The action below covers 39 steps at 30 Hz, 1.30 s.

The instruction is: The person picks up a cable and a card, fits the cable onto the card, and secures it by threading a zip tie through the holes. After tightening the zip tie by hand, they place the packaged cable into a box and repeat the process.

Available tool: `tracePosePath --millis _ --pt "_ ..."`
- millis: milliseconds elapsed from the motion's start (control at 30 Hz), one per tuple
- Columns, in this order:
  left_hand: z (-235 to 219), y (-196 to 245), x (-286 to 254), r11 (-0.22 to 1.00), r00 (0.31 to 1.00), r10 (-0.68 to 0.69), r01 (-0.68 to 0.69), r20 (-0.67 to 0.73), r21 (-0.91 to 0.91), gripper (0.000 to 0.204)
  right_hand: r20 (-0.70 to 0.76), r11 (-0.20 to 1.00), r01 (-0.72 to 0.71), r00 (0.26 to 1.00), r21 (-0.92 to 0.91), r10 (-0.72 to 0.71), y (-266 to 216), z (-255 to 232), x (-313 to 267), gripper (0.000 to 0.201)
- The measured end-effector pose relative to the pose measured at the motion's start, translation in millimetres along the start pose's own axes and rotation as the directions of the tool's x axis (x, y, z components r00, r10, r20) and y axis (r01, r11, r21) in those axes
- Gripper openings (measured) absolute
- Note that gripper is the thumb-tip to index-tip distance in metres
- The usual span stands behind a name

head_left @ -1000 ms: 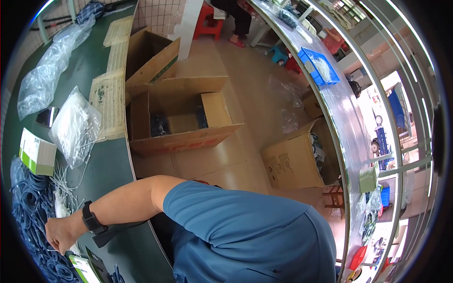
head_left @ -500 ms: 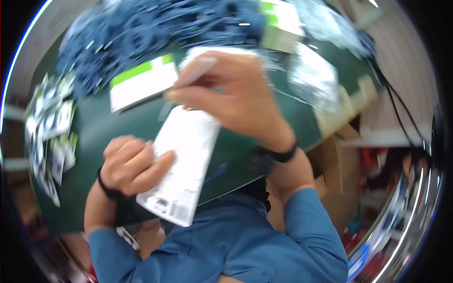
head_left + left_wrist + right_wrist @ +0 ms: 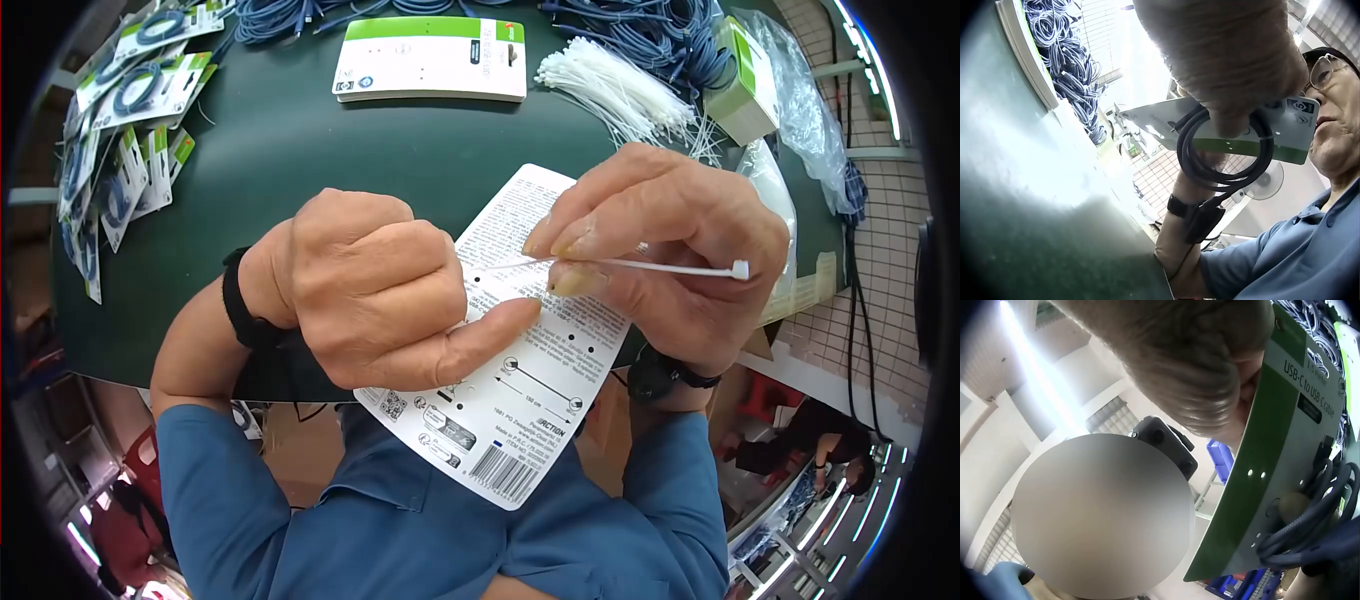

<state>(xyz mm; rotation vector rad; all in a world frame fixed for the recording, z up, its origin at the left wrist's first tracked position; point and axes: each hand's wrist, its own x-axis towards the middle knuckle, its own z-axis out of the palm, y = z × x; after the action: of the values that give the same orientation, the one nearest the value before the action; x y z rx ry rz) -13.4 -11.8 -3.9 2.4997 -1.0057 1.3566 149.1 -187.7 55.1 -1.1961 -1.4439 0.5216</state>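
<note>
While the right hand (image 3: 690, 250) pinches a white cable tie (image 3: 680, 267) between thumb and fingertips, the left hand (image 3: 370, 290) clamps a printed card (image 3: 540, 385), its thumb pressed along the text on the card's back. The tie crosses the card's right edge: its square head points outward, and its thin tail runs in over the print; whether the tip enters one of the card's holes, I cannot tell. On the card's other face, seen in the left wrist view, hangs a dark cable coil (image 3: 1186, 150), with a fingertip inside its ring.

Half a second ago the right hand was a blur beyond the card's top end; now it is steady, lower down at the card's upper right edge. A second ago the head view looked off to one side, a hand down at the white ties, with the card out of sight.

Farther out, a stack of flat cards (image 3: 430, 60) lies beyond the card on the green table (image 3: 270, 130). Right of that stack, also beyond the card, are a bundle of loose ties (image 3: 615, 90) and a heap of blue cables (image 3: 640, 40), with a green-and-white box (image 3: 745, 85) beside them. Well to the card's left lies a pile of carded cables (image 3: 140, 90).
</note>
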Motion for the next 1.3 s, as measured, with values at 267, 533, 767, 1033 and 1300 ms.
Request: tracePosePath --millis 267,533,767,1033,1300 --pt "-2 -2 5 0.998 0.997 -0.036 0.039 0.064 -0.049 0.038 0.036 0.999 0.006 0.999 -0.047 -0.005 7 -3 -4 0.018" --pt "-2 -2 4 0.998 0.998 -0.028 0.031 0.062 -0.051 0.038 0.078 0.996 -0.067 0.994 -0.053 0.071 5 -3 -4 0.015" --pt "-1 0 3 0.998 0.997 -0.040 0.043 0.063 -0.055 0.039 0.154 0.991 -0.064 0.985 -0.121 0.082 6 -3 -2 0.016" --pt "4 2 1 0.998 0.998 -0.041 0.042 0.041 -0.047 0.041 0.214 0.988 -0.093 0.970 -0.122 0.117 12 -4 -4 0.018" --pt "-7 5 3 0.983 0.984 -0.117 0.134 0.135 -0.128 0.041 0.179 0.990 -0.096 0.977 -0.105 0.114 14 -4 -2 0.020"
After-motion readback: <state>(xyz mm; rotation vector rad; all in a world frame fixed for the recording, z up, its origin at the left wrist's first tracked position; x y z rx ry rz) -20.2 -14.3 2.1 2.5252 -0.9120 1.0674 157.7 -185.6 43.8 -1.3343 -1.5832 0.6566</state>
